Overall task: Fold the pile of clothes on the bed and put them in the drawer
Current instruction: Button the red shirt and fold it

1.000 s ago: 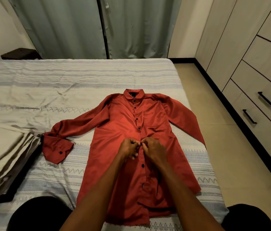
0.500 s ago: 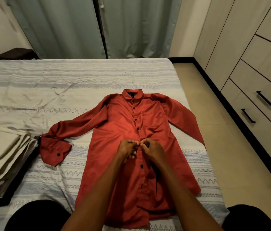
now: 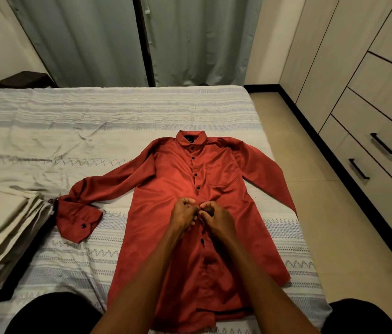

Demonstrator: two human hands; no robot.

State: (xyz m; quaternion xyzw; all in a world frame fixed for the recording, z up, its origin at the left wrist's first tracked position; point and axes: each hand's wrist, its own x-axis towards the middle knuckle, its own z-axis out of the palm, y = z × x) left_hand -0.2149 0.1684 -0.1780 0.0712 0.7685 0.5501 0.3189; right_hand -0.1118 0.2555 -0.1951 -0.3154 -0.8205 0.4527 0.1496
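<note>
Red shirt [image 3: 180,189] flat on bed [image 3: 118,112], front up. L hand [image 3: 183,214] & R hand [image 3: 216,216] both curled, pinching placket mid-chest at a button. Risk: satin slips, button misaligns w/ hole → placket puckers, crooked fold. Drawers [image 3: 368,150] shut.

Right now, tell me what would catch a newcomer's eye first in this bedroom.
The glossy red long-sleeved button-up shirt lies spread front-up on the pale patterned bedspread, collar toward the curtains. Over its middle, the left hand and right hand pinch the button placket together. A stack of folded beige cloth sits at the bed's left edge.
</note>
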